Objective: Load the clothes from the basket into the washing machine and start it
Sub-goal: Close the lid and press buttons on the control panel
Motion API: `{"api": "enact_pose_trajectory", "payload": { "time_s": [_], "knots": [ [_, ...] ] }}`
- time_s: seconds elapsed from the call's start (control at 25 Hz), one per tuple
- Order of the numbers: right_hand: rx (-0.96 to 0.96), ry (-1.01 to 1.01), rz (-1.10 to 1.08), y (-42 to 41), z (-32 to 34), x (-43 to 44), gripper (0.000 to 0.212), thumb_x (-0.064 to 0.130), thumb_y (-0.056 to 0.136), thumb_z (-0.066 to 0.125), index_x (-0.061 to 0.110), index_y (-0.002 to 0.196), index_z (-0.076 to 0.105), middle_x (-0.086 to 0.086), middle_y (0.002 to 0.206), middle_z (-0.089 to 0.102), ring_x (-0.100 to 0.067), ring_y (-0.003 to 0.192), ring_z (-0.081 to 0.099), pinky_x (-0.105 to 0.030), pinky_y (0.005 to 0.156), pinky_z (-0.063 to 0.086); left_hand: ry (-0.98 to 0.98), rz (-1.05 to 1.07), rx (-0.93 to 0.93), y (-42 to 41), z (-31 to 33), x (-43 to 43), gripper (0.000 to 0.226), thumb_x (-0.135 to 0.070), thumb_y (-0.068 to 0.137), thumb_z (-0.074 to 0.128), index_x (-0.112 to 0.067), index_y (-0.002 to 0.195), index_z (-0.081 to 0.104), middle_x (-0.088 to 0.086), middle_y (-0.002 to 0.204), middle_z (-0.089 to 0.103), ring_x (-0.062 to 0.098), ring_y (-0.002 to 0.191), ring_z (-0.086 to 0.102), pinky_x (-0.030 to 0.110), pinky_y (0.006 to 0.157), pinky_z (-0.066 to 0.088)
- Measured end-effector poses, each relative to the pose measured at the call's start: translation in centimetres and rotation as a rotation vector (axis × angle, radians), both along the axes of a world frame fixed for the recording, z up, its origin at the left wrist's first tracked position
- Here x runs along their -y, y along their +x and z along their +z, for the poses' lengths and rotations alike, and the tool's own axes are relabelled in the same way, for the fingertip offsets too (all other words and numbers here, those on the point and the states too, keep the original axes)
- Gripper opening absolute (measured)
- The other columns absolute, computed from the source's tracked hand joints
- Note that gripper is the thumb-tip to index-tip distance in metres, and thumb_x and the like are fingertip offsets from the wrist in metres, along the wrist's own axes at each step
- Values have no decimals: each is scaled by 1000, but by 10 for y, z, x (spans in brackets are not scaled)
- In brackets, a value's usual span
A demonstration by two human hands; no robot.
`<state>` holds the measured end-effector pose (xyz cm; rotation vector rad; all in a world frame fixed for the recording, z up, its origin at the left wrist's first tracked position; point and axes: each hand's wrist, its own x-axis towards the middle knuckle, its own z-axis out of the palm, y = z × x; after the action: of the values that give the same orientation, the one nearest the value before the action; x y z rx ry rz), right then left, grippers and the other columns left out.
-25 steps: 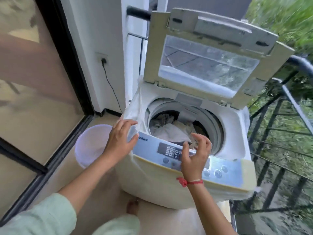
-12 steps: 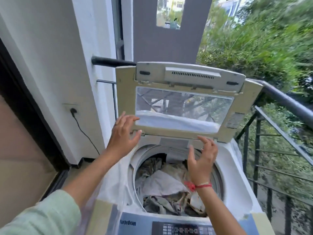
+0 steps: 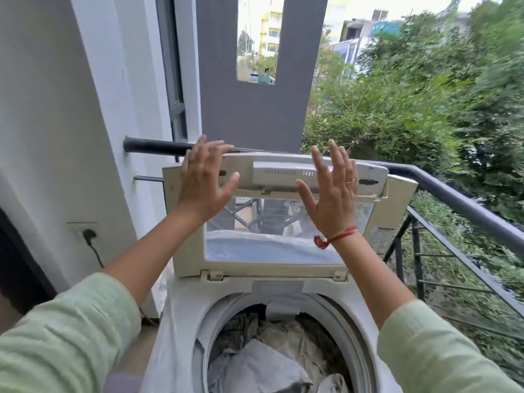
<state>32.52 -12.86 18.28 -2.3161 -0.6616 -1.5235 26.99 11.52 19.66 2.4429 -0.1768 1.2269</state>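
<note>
A top-loading washing machine [image 3: 181, 330] stands in front of me with its cream lid [image 3: 283, 265] raised upright; the lid has a clear window. The drum holds a pile of grey and white clothes [image 3: 266, 361]. My left hand [image 3: 202, 182] is up at the lid's top left corner, fingers spread and reaching over its top edge. Spread open, my right hand [image 3: 331, 194] is raised in front of the lid's upper part; I cannot tell whether it touches the lid. The basket is out of view.
A white wall with a plugged-in socket [image 3: 85, 232] is on the left. A dark metal balcony railing [image 3: 467, 211] runs behind the machine and along the right, with green bushes beyond it. A grey pillar [image 3: 249, 109] rises behind the lid.
Both hands rose from the control panel to the top of the raised lid. The view tilted up, so the panel and the basket left the frame.
</note>
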Motion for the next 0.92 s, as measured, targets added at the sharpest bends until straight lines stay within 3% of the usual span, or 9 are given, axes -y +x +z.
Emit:
{"api": "enact_pose_trajectory", "payload": {
  "time_s": [0.24, 0.4, 0.72, 0.92],
  "knots": [
    [-205, -110, -165, 36, 10, -8, 75, 67, 89, 14, 21, 146, 30, -10, 153, 29, -26, 142, 21, -49, 115, 6, 129, 152, -208, 32, -4, -1, 56, -43, 84, 59, -21, 132, 42, 4, 137, 44, 26, 142, 19, 58, 112, 8],
    [-264, -117, -139, 32, 11, -7, 76, 67, 90, 7, 21, 141, 41, -4, 144, 45, -23, 136, 37, -43, 114, 17, 136, 159, -198, 34, -6, -1, 61, -46, 82, 60, -22, 134, 41, 4, 137, 45, 25, 141, 22, 57, 112, 9],
    [-175, -96, -127, -38, -9, 8, 62, 56, 94, 26, 18, 141, 40, -7, 146, 42, -26, 136, 36, -45, 113, 19, 175, 99, -81, -38, -20, 11, 66, -45, 80, 62, -21, 136, 38, 2, 141, 41, 27, 141, 22, 51, 113, 9],
    [-93, -205, -48, -117, -29, 43, 59, 60, 88, 42, 15, 124, 51, -8, 124, 58, -28, 119, 52, -49, 110, 27, 268, 125, -13, -120, -59, 28, 67, -52, 81, 51, -21, 138, 36, 5, 145, 35, 28, 141, 18, 51, 114, 8]
  ]
}}
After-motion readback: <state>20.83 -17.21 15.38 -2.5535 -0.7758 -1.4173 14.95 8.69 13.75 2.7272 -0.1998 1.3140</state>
